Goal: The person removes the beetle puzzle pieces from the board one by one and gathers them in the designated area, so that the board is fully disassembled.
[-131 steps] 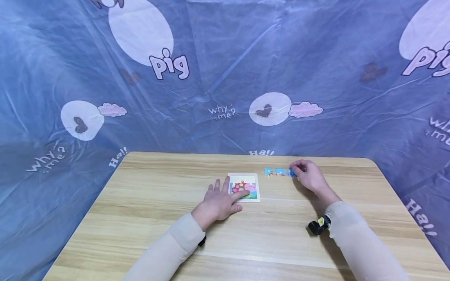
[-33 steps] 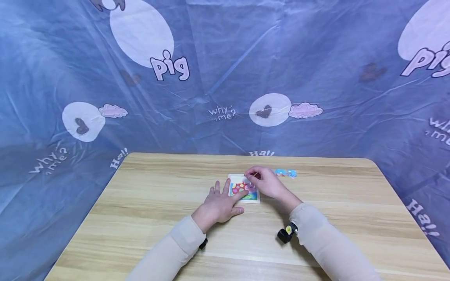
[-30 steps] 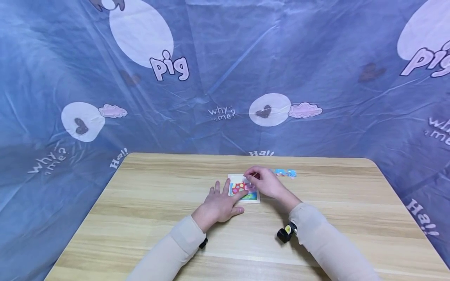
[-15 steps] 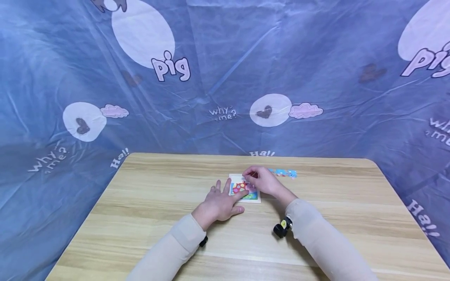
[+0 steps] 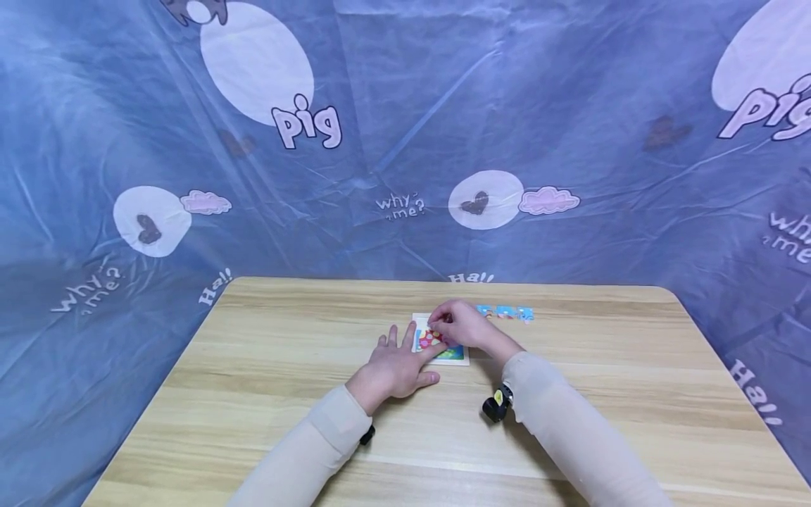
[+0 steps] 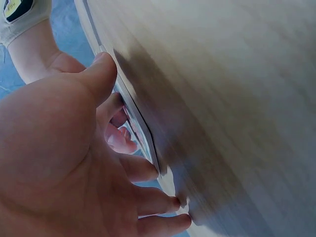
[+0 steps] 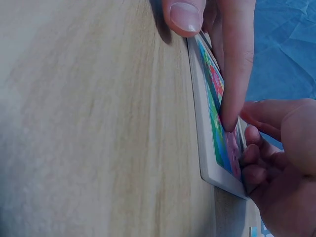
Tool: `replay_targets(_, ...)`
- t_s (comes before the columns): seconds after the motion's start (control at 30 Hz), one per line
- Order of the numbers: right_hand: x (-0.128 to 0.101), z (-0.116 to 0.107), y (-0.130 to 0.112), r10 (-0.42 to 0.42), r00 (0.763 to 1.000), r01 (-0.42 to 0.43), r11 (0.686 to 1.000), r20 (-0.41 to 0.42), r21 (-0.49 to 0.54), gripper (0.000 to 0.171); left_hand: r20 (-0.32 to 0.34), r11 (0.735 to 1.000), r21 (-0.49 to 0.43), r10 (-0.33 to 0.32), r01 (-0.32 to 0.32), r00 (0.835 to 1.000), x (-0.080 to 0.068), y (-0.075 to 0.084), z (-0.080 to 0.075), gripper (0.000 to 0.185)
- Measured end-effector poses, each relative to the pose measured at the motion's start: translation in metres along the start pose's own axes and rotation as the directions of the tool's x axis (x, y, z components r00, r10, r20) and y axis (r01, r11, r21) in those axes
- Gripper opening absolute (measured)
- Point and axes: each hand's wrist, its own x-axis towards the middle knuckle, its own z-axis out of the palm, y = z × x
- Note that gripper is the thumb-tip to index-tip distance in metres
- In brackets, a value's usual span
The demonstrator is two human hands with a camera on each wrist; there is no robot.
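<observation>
A small jigsaw puzzle (image 5: 460, 354) in a white frame lies on the table, with a red, pink, blue and green picture. My left hand (image 5: 395, 366) is spread at its left side. In the right wrist view, the left index finger (image 7: 237, 64) rests straight on the picture. My right hand (image 5: 464, 325) bends over the far part of the puzzle, thumb and fingertips close together at the picture. In the left wrist view, the right fingers (image 6: 121, 138) show curled behind the frame. I cannot tell whether they pinch a piece.
Several loose blue puzzle pieces (image 5: 505, 311) lie in a row right of the frame. Around it stretches the wooden table (image 5: 285, 366), with a blue printed cloth (image 5: 355, 141) hanging behind its far edge. Each wrist wears a small black camera (image 5: 495, 405).
The right hand has moved left from the row of loose pieces to the puzzle, then a little farther left over it. The left hand has stayed in place.
</observation>
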Motion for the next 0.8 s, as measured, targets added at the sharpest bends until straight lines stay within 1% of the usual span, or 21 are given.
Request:
replay_targets(0.07,0.0013,0.0005,0.0004,0.01,1.0,-0.01,1.0,0.004,-0.015,0.011,0.0,1.0,0.003,0.002,-0.002,1.0,0.0,-0.0003,0.0001,0.059)
replay_targets(0.2,0.0033,0.0017,0.0018,0.025,0.999,-0.025,1.0,0.025,-0.006,0.011,0.007,1.0,0.005,0.003,-0.003,1.0,0.0002,-0.0006,0.0,0.059)
replay_targets(0.4,0.0051,0.0037,0.0031,0.01,1.0,-0.009,1.0,0.029,-0.023,0.01,0.007,1.0,-0.003,0.0,0.0,1.0,-0.0004,-0.0005,0.0,0.059)
replay_targets(0.53,0.0053,0.0047,0.0031,-0.001,0.999,0.002,1.0,0.034,-0.017,0.008,0.013,1.0,-0.002,-0.003,0.003,1.0,0.0006,-0.001,0.0011,0.059)
replay_targets(0.8,0.0048,0.0054,0.002,0.001,0.999,0.0,1.0,0.044,-0.02,0.009,0.027,1.0,-0.003,-0.01,0.01,1.0,0.0007,-0.001,0.0,0.059)
